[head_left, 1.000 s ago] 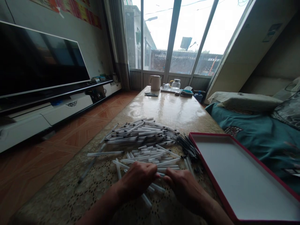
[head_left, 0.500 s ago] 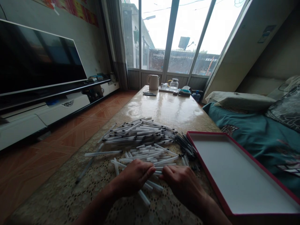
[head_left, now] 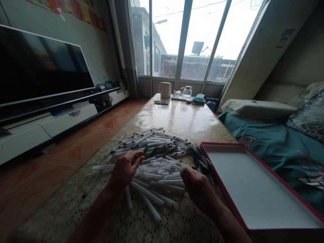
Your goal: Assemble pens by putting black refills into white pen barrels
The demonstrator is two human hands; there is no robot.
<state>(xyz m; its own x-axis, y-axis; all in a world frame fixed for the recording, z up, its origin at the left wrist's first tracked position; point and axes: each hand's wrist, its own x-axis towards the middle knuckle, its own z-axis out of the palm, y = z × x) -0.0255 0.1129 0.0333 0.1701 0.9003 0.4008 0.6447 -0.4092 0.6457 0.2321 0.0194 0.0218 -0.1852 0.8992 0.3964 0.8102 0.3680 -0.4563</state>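
A big heap of white pen barrels (head_left: pixel 154 145) lies across the near part of a long glossy table (head_left: pixel 177 118). Thin dark refills (head_left: pixel 199 155) are piled at its right side. My left hand (head_left: pixel 125 168) rests on the heap's left part, fingers stretched toward the barrels and apart. My right hand (head_left: pixel 197 184) lies on the heap's right part, next to the refills, fingers curled down onto the barrels; what it grips is hidden. A shallow red-rimmed box lid (head_left: pixel 255 189) with a white inside lies right of my right hand.
A white jug (head_left: pixel 165 90), a glass pot (head_left: pixel 188 91) and small items stand at the table's far end. A television (head_left: pixel 40 67) on a low cabinet is at the left, across a tiled floor. A teal-covered sofa (head_left: pixel 278 145) borders the table's right side.
My hands, close together at the near edge of the heap, have parted. The left moved up and left onto the barrels; the right moved slightly up and right.
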